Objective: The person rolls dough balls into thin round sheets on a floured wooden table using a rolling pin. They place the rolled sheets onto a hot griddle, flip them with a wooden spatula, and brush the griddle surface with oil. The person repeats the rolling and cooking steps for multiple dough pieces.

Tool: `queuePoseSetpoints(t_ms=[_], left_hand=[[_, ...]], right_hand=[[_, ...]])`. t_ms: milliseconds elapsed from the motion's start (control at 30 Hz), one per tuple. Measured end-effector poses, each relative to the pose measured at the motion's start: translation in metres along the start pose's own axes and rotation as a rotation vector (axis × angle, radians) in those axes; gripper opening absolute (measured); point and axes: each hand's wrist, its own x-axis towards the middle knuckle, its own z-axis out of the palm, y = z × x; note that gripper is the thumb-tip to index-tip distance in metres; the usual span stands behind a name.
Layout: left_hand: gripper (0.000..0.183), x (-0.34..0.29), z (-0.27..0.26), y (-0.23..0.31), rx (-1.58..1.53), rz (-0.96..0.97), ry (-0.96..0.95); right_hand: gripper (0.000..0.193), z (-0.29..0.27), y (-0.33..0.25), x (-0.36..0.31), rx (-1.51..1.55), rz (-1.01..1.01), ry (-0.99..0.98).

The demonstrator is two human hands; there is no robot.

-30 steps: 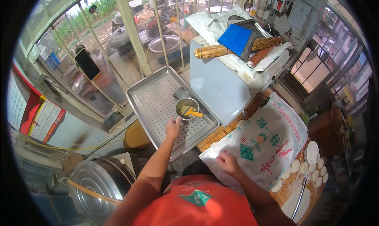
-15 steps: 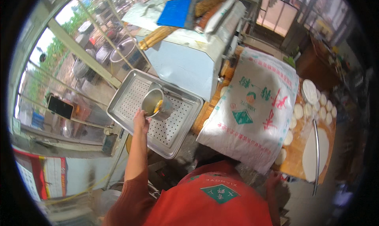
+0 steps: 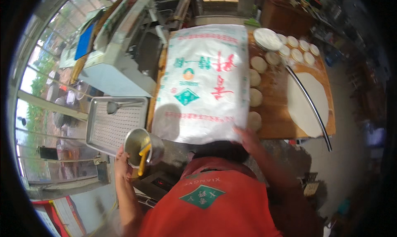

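My left hand [image 3: 124, 164] grips a metal cup [image 3: 155, 150] by its side, near the tray's front corner. A yellow-handled utensil [image 3: 144, 156] leans out over the cup's rim; its lower end is hard to make out. A large white printed woven sack [image 3: 202, 84] lies spread over the wooden board. At its near right corner my right hand [image 3: 247, 138] has its fingers closed on the edge. Whatever the sack covers is hidden. Beside the sack sit several round dough pieces [image 3: 255, 97].
A perforated metal tray [image 3: 97, 144] with a ladle [image 3: 112, 107] in it stands at left, below a white machine [image 3: 120, 77]. Right on the wooden board [image 3: 273, 113] are a large flat dough sheet [image 3: 306, 100], a long metal rod [image 3: 308, 98] and a bowl of flour [image 3: 267, 39].
My view has swung to the right. The cup has come from over the tray to its near side, towards me. My right hand has come up onto the sack's near corner.
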Motion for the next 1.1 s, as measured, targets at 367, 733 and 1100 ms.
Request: queuePoseSetpoints(t_ms=[367, 733, 1100], left_hand=[[0.052, -0.006, 0.243, -0.166, 0.187, -0.072, -0.316], [0.046, 0.073, 0.281, -0.24, 0.177, 0.288, -0.112], [0.045, 0.052, 0.195, -0.198, 0.127, 0.367, 0.073]], right_hand=[[0.033, 0.105, -0.233, 0.092, -0.223, -0.16, -0.311], [0.03, 0.079, -0.197, 0.086, -0.305, -0.228, -0.281], [0.03, 0.09, -0.206, 0.097, -0.238, -0.249, -0.364]])
